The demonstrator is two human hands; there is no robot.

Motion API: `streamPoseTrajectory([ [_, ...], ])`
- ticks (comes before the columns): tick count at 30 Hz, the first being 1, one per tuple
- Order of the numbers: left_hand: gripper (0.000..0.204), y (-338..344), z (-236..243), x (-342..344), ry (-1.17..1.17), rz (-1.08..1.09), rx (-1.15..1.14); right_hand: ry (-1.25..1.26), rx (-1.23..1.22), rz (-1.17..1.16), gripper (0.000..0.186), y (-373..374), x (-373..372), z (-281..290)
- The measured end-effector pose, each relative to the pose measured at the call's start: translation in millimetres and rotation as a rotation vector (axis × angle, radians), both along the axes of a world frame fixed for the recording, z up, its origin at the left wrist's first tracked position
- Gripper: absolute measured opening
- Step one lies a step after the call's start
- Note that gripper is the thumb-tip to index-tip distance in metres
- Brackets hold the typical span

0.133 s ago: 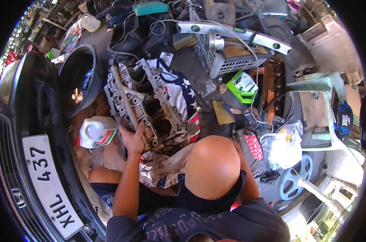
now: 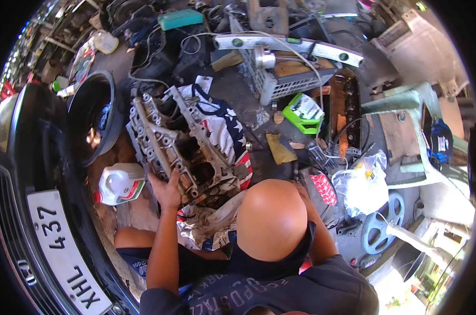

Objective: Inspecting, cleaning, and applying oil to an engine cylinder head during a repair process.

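My left hand [image 2: 165,188] grips the lower left of a grimy aluminium engine casting [image 2: 180,149], lying on a stained star-and-stripe cloth [image 2: 230,131]. Its fingers wrap over the casting's edge. My right hand [image 2: 303,191] is mostly hidden behind my raised bare knee [image 2: 272,220]; its fingers do not show. Rumpled dirty rags [image 2: 211,215] lie below the casting. A white jug with a red cap [image 2: 119,184] stands left of my left hand, and a red patterned packet [image 2: 323,189] lies beside my right.
A car's dark front bumper [image 2: 17,199] lines the left, beside a black tub [image 2: 91,113]. Ahead are a spirit level [image 2: 337,52] on a grey crate [image 2: 295,86], a piston [image 2: 264,58] and a green container [image 2: 303,113]. At right stand a pale green chair [image 2: 416,110] and plastic bag [image 2: 361,184].
The whole view has shifted slightly, with the casting and upper surroundings appearing farther left. My left hand stays on the casting.
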State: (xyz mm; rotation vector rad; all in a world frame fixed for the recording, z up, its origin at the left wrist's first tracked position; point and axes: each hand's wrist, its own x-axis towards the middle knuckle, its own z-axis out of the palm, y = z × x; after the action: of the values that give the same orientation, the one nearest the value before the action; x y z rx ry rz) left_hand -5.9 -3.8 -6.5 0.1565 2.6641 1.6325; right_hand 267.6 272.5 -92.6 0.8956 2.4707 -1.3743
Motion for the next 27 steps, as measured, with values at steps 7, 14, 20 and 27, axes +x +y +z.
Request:
streamPoseTrajectory([
  [7,0.076,22.9,-6.9,0.8,-0.017,-0.121,0.069,-0.002,0.09,0.05,0.051,5.7,61.8,-123.0],
  [14,0.077,13.7,4.2,-0.2,-0.068,-0.055,0.119,-0.18,0.09,0.045,0.045,-18.4,21.9,-36.7],
  [20,0.079,7.7,0.6,-5.6,-0.098,-0.05,0.116,-0.208,0.075,0.021,0.043,-27.1,33.5,-29.2],
  [27,0.083,-0.1,-6.8,-10.2,-0.057,-0.074,0.022,-0.218,0.116,-0.116,0.044,-27.0,69.5,-15.5],
])
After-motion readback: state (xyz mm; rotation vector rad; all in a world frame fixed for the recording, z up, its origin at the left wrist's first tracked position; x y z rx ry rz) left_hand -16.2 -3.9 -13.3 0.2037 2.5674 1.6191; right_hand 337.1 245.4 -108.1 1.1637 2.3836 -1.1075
